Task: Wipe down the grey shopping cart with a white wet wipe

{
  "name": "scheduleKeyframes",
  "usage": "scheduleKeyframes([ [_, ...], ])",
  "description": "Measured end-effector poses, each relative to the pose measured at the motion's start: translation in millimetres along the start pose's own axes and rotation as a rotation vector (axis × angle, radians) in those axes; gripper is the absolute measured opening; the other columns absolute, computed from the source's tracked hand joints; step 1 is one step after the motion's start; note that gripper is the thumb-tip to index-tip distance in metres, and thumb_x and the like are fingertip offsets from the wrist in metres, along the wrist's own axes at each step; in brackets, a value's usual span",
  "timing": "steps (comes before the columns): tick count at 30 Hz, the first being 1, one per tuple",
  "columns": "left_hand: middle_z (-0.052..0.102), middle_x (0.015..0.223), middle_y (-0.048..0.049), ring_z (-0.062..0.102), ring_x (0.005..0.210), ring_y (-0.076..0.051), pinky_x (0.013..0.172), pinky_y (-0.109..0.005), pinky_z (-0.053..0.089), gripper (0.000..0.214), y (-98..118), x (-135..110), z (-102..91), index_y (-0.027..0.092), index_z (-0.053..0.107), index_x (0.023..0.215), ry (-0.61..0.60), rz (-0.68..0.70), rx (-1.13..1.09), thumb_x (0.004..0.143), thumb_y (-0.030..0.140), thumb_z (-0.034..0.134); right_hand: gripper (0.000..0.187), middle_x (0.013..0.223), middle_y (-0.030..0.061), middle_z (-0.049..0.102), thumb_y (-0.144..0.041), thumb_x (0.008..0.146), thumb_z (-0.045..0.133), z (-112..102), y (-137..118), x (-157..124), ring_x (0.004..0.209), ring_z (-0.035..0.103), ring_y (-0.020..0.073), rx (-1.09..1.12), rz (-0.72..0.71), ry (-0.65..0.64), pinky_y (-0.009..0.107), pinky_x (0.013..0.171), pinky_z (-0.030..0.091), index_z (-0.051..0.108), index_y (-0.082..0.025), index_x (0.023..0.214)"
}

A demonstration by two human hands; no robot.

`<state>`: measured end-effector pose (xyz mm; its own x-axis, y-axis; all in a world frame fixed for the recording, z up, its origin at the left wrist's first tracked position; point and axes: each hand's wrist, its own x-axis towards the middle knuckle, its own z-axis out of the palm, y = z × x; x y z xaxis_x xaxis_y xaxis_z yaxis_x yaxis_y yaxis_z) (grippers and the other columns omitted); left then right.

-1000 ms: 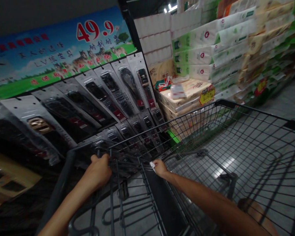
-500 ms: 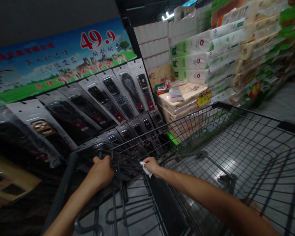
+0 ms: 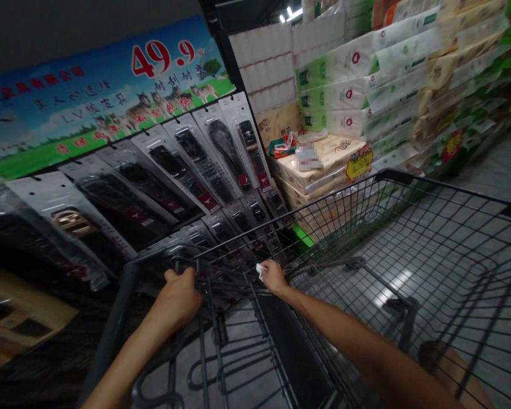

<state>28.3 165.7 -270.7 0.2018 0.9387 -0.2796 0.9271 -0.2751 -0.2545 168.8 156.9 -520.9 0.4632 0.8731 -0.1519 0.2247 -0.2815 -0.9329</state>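
The shopping cart [image 3: 395,176] fills the lower view, its handlebar [image 3: 114,326] at left; the wire frame looks stiff and fairly heavy, best held by handlebar or rim. The crumpled white wipe [image 3: 260,272], near the black panel's [image 3: 296,346] upper end, seems light, soft and tearable, best pinched where bunched. The left hand [image 3: 179,298] curls closed on the cart's wires; the right hand [image 3: 275,278] pinches the wipe narrowly.
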Motion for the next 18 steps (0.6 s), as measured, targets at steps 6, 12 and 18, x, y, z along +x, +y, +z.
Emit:
scheduleKeyframes([
  [6,0.047,0.108,-0.0165,0.065,0.081,-0.022,0.08,-0.03,0.047,0.038,1,-1,-0.3,0.012,0.053,0.112,-0.014,-0.023,-0.011,0.08,0.01,0.033,0.034,0.099,0.0067,0.071,0.002,0.071,0.049,17,9,-5,0.093,0.063,0.0151,-0.052,-0.038,-0.106,0.02,0.08,0.044,0.071,-0.014,0.092],
  [12,0.048,0.107,-0.0165,0.064,0.079,-0.023,0.078,-0.031,0.047,0.033,1,-2,1.0,0.013,0.055,0.109,-0.005,-0.015,-0.046,0.082,0.014,0.035,0.029,0.093,0.0095,0.072,0.002,0.073,0.049,-2,41,-9,0.093,0.064,0.0183,-0.195,0.075,-0.172,0.022,0.076,0.043,0.072,-0.013,0.082],
  [18,0.05,0.107,-0.0164,0.064,0.075,-0.021,0.076,-0.029,0.047,0.032,0,0,3.5,0.012,0.056,0.105,0.034,-0.01,-0.064,0.079,0.011,0.038,0.022,0.09,0.0202,0.07,0.002,0.071,0.051,-9,43,-14,0.089,0.065,0.0237,-0.305,0.234,-0.15,0.025,0.071,0.043,0.071,-0.007,0.077],
])
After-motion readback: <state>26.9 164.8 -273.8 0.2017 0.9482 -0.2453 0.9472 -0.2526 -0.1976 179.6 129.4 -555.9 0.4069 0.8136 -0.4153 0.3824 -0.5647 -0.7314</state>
